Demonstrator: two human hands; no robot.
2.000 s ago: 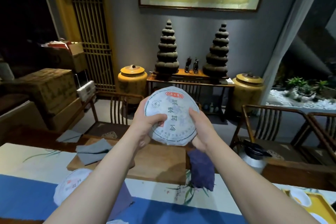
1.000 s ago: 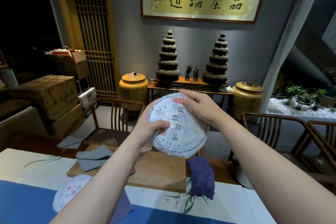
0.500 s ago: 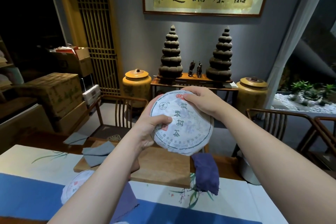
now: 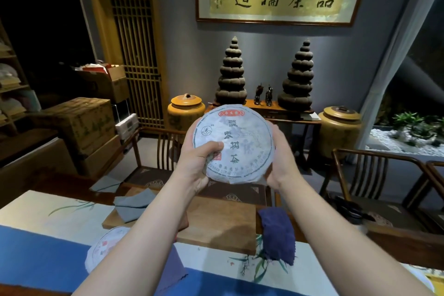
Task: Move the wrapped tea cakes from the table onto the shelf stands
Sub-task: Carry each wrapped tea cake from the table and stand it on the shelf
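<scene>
The right hand has slid from the top rim to the tea cake's right edge. Both it and the left hand clasp it, lifted above the table; carrying to the shelf likely follows.

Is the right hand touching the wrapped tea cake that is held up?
Touching. The head view shows the right hand cupping the right edge of the wrapped tea cake, with no gap.

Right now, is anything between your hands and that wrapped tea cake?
No. The left hand and right hand both hold the wrapped tea cake directly, above the table. The shelf stands it goes to cannot be made out here.
</scene>
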